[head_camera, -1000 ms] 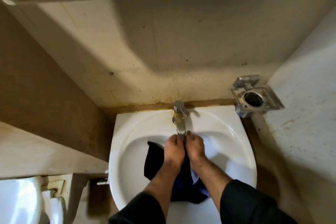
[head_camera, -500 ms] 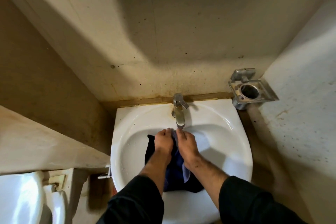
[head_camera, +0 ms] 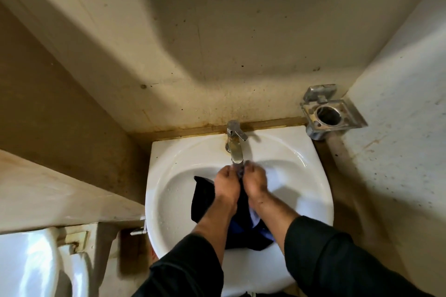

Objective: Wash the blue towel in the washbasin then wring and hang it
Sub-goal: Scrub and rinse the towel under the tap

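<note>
The blue towel (head_camera: 202, 198), dark and wet, lies in the bowl of the white washbasin (head_camera: 169, 171), its lower part bunched between my forearms. My left hand (head_camera: 226, 183) and my right hand (head_camera: 255, 183) sit side by side just under the spout of the chrome tap (head_camera: 236, 144). Both hands grip a fold of the towel between them, fingers curled. Most of the towel under my hands and wrists is hidden.
A metal wall holder (head_camera: 330, 113) with a round hole sticks out at the basin's right rear corner. A white toilet cistern (head_camera: 29, 263) stands at the lower left. Stained walls close in on the left, back and right.
My hands have stayed together under the tap, shifting slightly while rubbing the towel. The towel's left flap has kept its place in the bowl.
</note>
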